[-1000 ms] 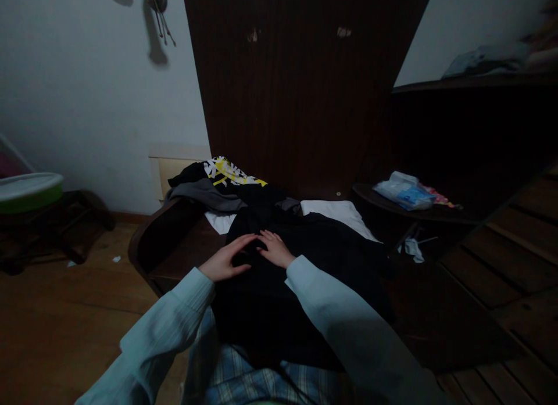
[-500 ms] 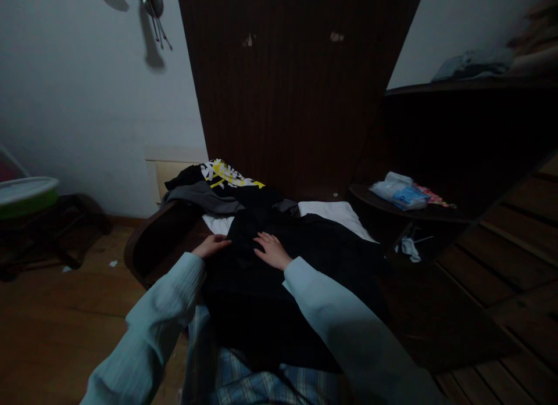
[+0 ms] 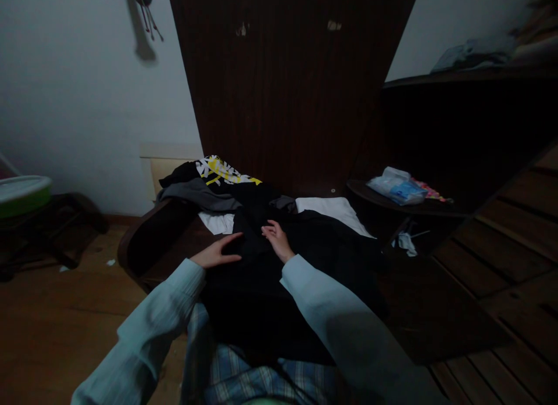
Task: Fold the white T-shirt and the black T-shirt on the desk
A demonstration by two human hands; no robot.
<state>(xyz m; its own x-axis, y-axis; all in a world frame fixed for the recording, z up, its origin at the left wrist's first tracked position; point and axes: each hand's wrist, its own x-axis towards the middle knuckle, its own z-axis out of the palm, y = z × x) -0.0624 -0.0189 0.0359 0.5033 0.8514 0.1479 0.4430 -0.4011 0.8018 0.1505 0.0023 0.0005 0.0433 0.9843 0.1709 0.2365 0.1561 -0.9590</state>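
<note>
The dark wooden panel (image 3: 288, 97) stands directly ahead of you, behind the dark bench (image 3: 163, 242) with its curved end at your left. The black cloth (image 3: 335, 254) lies spread across the bench in front of you, its near edge over your blue plaid garment (image 3: 231, 373). The printed black garment (image 3: 222, 172), marked in yellow and white, is heaped at the far left. The white cloth (image 3: 325, 206) lies flat beyond the black cloth, partly covered by it. The gray cloth (image 3: 196, 193) hangs over the bench's curved end. Your left hand (image 3: 213, 254) is over the black cloth's left part, thumb and fingers spread apart; contact cannot be determined. Your right hand (image 3: 278, 242) is over its middle, fingers slightly bent; whether they pinch fabric cannot be determined.
</note>
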